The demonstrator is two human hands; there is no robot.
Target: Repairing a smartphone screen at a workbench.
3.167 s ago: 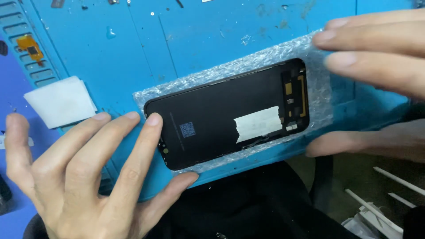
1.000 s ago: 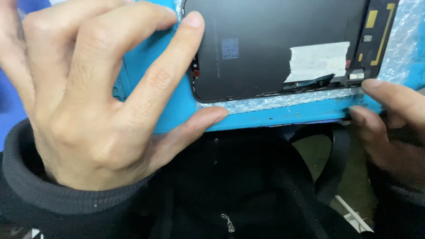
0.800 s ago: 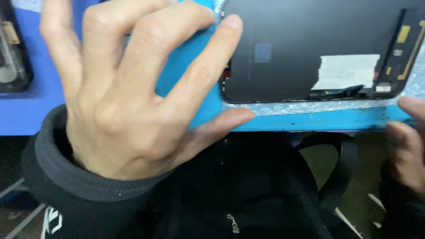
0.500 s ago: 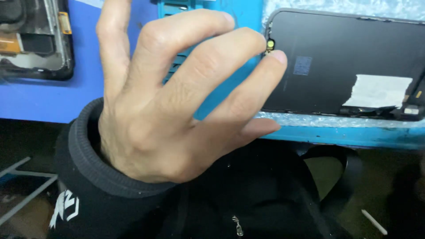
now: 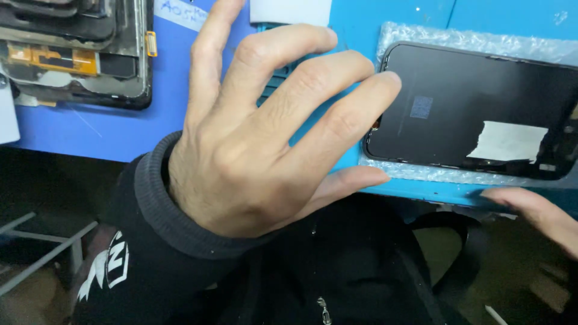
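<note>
Head view: my left hand (image 5: 265,132) has slid left, fingers spread, fingertip now only at the corner of the flat black phone screen panel (image 5: 475,111) on clear bubble wrap (image 5: 421,36), blue counter (image 5: 90,129); right hand (image 5: 536,210) open at the counter edge, holding nothing.

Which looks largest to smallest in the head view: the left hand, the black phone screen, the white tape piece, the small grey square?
1. Left hand, though nearer the camera.
2. Black phone screen.
3. White tape piece.
4. Small grey square.
</note>
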